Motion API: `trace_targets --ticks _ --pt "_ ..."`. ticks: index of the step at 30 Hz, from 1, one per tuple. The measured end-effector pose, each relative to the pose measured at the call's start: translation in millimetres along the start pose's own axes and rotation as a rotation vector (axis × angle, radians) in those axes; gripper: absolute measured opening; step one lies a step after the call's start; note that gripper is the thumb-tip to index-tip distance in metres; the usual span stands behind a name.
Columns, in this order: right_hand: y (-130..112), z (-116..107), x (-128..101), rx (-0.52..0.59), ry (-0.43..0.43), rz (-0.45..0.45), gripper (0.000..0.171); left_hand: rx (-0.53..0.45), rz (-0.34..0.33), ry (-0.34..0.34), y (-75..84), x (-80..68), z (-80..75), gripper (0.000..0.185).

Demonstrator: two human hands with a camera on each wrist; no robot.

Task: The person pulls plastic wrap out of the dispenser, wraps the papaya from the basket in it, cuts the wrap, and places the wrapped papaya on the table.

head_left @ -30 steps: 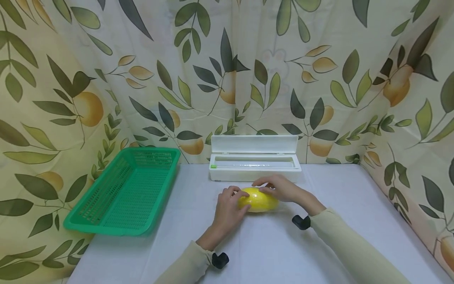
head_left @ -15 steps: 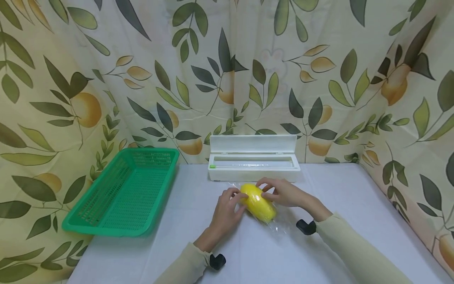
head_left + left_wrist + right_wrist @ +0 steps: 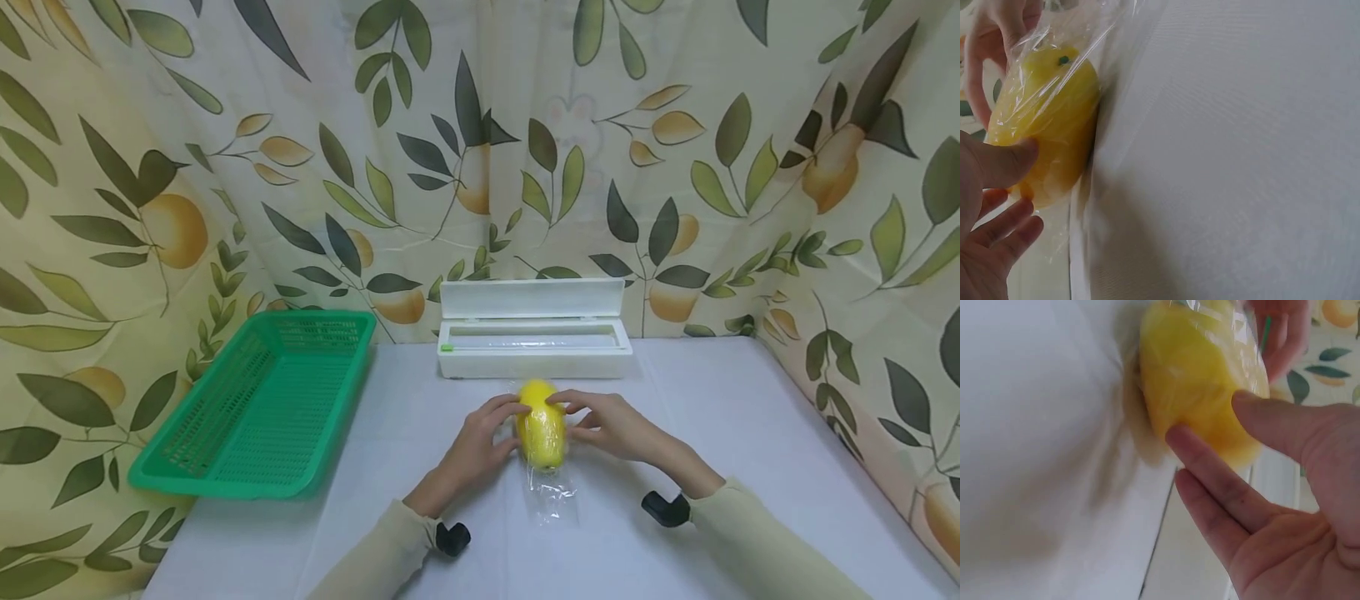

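Observation:
An oval yellow fruit (image 3: pixel 542 427) with a small green stem spot lies on the white-covered table, wrapped in clear cling film (image 3: pixel 553 498). Loose film trails from its near end. My left hand (image 3: pixel 474 446) holds its left side; the left wrist view shows the thumb (image 3: pixel 1013 161) on the fruit and the fingers bent around its far end. On the other side my right hand (image 3: pixel 618 427) grips it between thumb (image 3: pixel 1272 419) and fingers (image 3: pixel 1210 469), which press at the fruit's lower part in the right wrist view.
Behind the fruit stands a white cling film box (image 3: pixel 536 364), its lid raised and a film roll inside. A green plastic basket (image 3: pixel 330 450) sits at the left. Leaf-patterned curtain (image 3: pixel 525 167) encloses the back and sides of the table.
The fruit has turned from lying crosswise to pointing toward me, and its loose film end now shows at the near side. The right hand has moved slightly right and nearer.

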State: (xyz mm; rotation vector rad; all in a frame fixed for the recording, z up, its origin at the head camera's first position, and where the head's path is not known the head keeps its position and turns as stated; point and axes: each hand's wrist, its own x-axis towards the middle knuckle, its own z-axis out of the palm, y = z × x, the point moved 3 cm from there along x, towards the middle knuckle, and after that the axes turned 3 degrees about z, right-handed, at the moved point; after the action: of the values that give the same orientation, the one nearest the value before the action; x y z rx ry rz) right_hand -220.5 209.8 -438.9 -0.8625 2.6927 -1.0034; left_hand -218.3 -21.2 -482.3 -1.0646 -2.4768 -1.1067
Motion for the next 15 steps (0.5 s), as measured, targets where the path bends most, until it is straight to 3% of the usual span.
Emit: trace_targets --ticks 15 --pt "-12 17 -20 0.001 0.093 0.047 0.057 0.033 0.026 -0.075 9.8 -4.5 -9.6 0.048"
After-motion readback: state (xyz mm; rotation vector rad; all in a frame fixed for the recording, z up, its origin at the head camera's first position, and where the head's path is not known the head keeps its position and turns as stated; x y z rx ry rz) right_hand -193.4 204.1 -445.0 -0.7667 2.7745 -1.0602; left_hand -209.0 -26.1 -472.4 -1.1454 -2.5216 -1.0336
